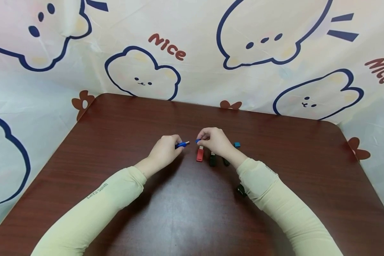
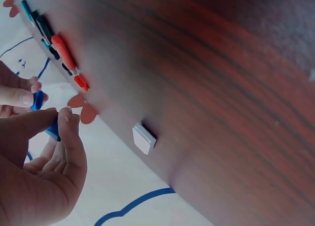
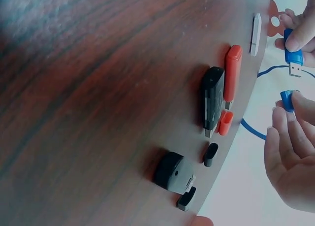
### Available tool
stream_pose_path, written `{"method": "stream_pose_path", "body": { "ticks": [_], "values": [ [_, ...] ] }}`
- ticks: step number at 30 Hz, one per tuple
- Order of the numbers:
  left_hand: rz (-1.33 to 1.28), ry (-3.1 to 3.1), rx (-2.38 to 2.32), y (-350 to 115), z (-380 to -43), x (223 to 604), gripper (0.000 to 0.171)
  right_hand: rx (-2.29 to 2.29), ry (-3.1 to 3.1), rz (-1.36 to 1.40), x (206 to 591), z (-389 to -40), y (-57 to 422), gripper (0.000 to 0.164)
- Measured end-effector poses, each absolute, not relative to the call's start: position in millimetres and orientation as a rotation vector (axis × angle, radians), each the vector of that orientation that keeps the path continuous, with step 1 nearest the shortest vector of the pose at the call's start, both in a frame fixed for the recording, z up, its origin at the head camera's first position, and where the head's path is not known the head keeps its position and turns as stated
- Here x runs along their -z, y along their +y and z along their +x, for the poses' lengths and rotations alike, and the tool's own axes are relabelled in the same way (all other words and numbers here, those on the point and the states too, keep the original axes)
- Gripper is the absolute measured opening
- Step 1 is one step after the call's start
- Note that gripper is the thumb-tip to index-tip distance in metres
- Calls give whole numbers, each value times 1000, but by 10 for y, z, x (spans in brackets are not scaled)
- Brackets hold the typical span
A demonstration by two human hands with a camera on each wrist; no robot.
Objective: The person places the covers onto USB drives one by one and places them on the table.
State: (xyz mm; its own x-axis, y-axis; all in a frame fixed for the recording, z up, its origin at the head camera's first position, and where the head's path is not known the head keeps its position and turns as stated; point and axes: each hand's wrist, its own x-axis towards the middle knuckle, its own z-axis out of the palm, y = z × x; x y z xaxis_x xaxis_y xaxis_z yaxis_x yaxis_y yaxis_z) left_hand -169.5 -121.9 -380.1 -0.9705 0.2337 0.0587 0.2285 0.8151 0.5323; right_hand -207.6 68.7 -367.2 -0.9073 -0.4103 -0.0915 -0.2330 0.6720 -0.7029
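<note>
In the head view my left hand (image 1: pixel 164 150) pinches a blue USB flash drive (image 1: pixel 181 145), its metal plug bare and pointing toward the right hand. My right hand (image 1: pixel 216 141) holds a small blue cap (image 3: pixel 287 101) between thumb and fingers. A short gap separates cap and plug in the right wrist view. Below the hands lies a red USB flash drive (image 1: pixel 200 155), plug exposed, with a red cap (image 3: pixel 227 122) at its plug end. Beside it is a black USB flash drive (image 3: pixel 212 98), also uncapped, and a black cap (image 3: pixel 210 154) lies apart from it.
A chunky black-and-grey piece (image 3: pixel 172 172) sits by another small black cap (image 3: pixel 186 199). Past the right wrist is a teal cap (image 1: pixel 237 144). One dark object (image 1: pixel 241 189) is partly under the right sleeve. A flat white piece (image 2: pixel 143 139) lies near the table's far edge.
</note>
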Motion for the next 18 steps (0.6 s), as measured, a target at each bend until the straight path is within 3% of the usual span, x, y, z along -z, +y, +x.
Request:
{"method": "stream_pose_path", "body": {
  "ticks": [18],
  "values": [
    [411,3038,-791,-1150,-1672,3744,11,1187,2577,-378,3666,-2062,737,10]
  ]
}}
